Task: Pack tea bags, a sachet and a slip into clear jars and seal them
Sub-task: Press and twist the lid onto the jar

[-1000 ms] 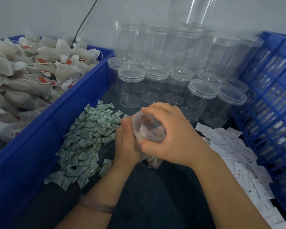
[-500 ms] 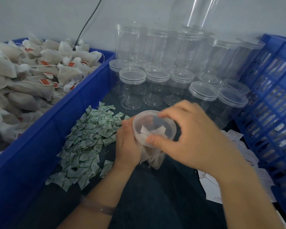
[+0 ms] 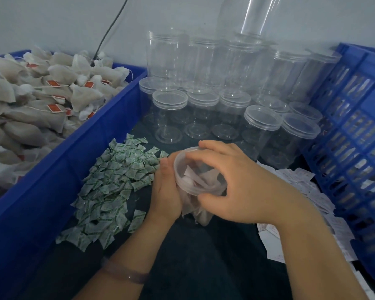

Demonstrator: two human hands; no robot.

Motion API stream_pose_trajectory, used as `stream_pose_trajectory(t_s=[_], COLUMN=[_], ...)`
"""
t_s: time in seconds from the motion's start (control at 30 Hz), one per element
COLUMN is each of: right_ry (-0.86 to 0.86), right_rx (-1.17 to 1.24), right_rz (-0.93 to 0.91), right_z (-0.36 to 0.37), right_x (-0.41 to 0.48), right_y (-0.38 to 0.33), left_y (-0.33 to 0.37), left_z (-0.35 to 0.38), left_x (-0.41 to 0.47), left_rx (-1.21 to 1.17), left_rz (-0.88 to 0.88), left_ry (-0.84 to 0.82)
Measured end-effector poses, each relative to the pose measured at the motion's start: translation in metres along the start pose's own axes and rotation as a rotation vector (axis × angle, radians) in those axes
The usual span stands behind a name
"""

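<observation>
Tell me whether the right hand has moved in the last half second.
Yes. The right hand shifted left over the lid, toward the sachet pile.

Blue crates, green-print sachets.

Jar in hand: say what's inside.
Pale tea bags and a white slip show through the lid. No sachet visible; left hand and right hand wrap the jar.

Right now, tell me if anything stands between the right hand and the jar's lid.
Nothing visible does. The right hand grips the lid on the jar, and the left hand holds the jar's side.
</observation>
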State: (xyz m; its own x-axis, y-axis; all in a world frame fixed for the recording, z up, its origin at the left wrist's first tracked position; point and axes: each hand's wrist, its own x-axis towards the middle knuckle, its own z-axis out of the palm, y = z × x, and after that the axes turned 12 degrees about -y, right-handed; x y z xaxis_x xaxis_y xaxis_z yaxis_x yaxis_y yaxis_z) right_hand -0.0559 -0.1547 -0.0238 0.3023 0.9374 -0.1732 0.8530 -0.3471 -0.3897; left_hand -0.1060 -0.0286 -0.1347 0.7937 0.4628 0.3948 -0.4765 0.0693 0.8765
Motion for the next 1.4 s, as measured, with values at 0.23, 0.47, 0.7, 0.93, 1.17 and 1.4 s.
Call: stream_pose_trajectory(t_s=[0.23,0.47,0.7,0.93,1.17,1.4], right_ry=[0.157,0.171,0.415,0.389,0.411,0.514], right_rx=[-0.024,0.085,0.114,0.269,0.278,0.19], right_rz=[0.047,-0.101,-0.08,-0.132,-0.055,0.046], right_z=[0.011,0.015,0.031,0.015,0.018,0.029], right_x=[0.011,0.019,0.028,0.022,0.022,0.029], right_y=[0.004,0.014,0.008,0.027,0.025,0.016], left_y=[0.005,0.007,0.005,0.021,0.004,0.002], left_z=[0.008,0.007,0.01,-0.002,0.009,0.01], left_x=[-0.006,-0.008,-0.005,-0.004,-0.013,-0.013], left_rx=[0.091,-0.004,0.112,0.178,0.37,0.505], left_rz=[0.06,0.034,0.073,-0.07,-0.142,-0.129], left_ry=[0.024,-0.035,0.071,-0.404,-0.217,-0.115])
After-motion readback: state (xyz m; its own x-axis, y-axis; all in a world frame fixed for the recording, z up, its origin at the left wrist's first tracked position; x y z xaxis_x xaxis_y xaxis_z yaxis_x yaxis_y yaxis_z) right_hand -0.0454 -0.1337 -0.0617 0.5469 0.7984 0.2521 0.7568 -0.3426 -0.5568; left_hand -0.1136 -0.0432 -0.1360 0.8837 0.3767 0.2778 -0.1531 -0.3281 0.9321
